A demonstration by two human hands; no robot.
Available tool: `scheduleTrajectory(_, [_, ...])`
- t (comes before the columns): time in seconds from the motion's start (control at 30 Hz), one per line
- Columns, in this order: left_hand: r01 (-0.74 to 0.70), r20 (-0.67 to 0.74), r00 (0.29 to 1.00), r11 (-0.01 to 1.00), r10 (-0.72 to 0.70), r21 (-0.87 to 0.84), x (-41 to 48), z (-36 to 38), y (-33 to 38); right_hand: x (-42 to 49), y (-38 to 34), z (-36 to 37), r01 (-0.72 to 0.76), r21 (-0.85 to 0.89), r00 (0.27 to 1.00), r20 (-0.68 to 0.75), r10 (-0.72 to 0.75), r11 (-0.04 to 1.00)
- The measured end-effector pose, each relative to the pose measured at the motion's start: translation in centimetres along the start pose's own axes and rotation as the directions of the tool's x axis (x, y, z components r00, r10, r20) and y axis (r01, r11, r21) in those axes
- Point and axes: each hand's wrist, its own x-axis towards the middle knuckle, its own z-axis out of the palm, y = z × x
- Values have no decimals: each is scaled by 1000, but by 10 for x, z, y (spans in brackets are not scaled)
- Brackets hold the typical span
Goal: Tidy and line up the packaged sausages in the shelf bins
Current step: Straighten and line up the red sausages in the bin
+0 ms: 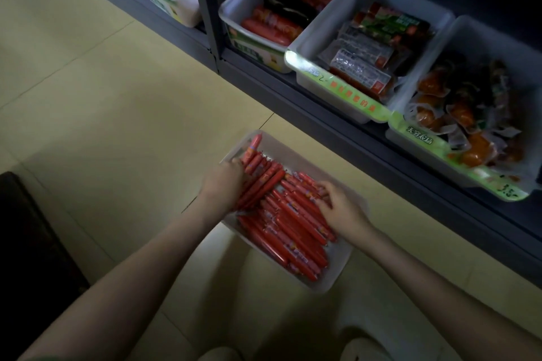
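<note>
Clasping a bundle (261, 179) of thin red sausages, the left hand (225, 186) is seen at the far left part of a clear bin (333, 283), its fingers curled round the sticks. The bundle is held slanted, with one end pointing toward the bin's far corner. The right hand (341, 209) is laid on the sausages at the bin's right side, fingers bent over their ends; whether anything is pinched there cannot be told. Between and below the two hands, the loose sausages (290, 234) are packed in rough rows lying along the bin's length, several overlapping. The clear bin is set on the beige tiled floor (117, 102), just in front of a dark grey shelf (322, 117).

On the shelf, white bins are ranged side by side. Thick red sausages and a dark one are held in the sausage bin (234, 19) beside the upright post (205, 9). Flat vacuum packs are stacked in the middle bin (296, 60), and orange packs are heaped loosely in the right bin (410, 139). Yellow and orange packets are seen in the far bin (187, 6) left of the post. A dark object (23, 243) is seen at the left edge.
</note>
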Motion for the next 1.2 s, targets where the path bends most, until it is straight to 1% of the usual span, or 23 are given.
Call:
scheduleTrajectory(0.07, [10,38,999,984,-17,178,2,10,-2,4,12,12,-2,-158,992,127,22,987])
scheduleTrajectory(0.13, [-27,111,994,943,-11,331,3,17,-3,6,16,21,27,-175,964,266,21,984])
scheduleTrajectory(0.2, [-46,151,988,914,-18,404,6,20,-5,4,13,29,71,-154,923,385,-6,986])
scheduleTrajectory(0.27, [-37,138,990,915,-21,401,6,19,-3,0,8,40,102,-181,896,445,-11,978])
scheduleTrajectory(0.33, [-14,60,998,927,-9,374,2,16,-2,-1,7,47,113,-247,903,429,4,962])
scheduleTrajectory(0.4, [-18,7,1000,948,17,318,-6,11,1,2,8,48,63,-237,907,420,43,969])
scheduleTrajectory(0.47, [-105,39,994,966,98,238,-16,9,7,5,10,46,9,-202,901,427,80,979])
scheduleTrajectory(0.53, [-199,72,979,967,189,161,-30,5,20,2,8,44,43,-200,910,411,44,979])
scheduleTrajectory(0.57, [-201,47,979,975,198,89,-37,5,25,0,7,43,78,-198,917,399,8,977])
scheduleTrajectory(0.6, [-151,25,988,988,152,-40,-43,9,30,-4,5,43,109,-167,924,380,-38,980])
scheduleTrajectory(0.63, [-33,49,998,966,47,-257,-49,11,34,-8,2,42,125,-95,934,347,-85,988])
scheduleTrajectory(0.67, [112,142,989,875,-50,-471,-55,10,38,-12,-2,41,131,12,946,298,-129,991])
scheduleTrajectory(0.7, [235,235,967,717,-102,-656,-60,9,42,-16,-10,39,137,122,957,240,-163,983])
scheduleTrajectory(0.73, [292,287,953,568,-102,-769,-64,8,48,-18,-17,36,152,208,965,180,-191,966])
scheduleTrajectory(0.77, [282,272,958,459,-90,-843,-67,3,53,-21,-25,32,177,269,968,125,-217,947])
scheduleTrajectory(0.83, [203,185,978,223,-98,-953,-72,-9,60,-24,-40,22,226,321,966,49,-255,919])
scheduleTrajectory(0.87, [161,150,983,112,-103,-981,-75,-17,62,-26,-46,14,243,333,964,24,-266,911])
scheduleTrajectory(0.9, [119,116,988,21,-105,-993,-78,-29,65,-29,-52,6,255,346,962,1,-272,903])
scheduleTrajectory(0.97, [61,75,993,-140,-95,-988,-83,-51,68,-38,-66,-15,287,426,954,-50,-295,858])
scheduleTrajectory(1.07, [51,75,996,-358,-54,-932,-89,-77,71,-54,-85,-41,319,535,940,-76,-331,782])
scheduleTrajectory(1.1, [50,77,996,-408,-49,-911,-91,-85,71,-58,-91,-48,324,542,937,-69,-343,775])
scheduleTrajectory(1.13, [47,79,995,-437,-54,-898,-92,-91,71,-63,-95,-55,324,537,934,-52,-352,779])
scheduleTrajectory(1.2, [32,75,995,-469,-73,-883,-94,-101,71,-70,-103,-67,320,521,931,-18,-365,791])
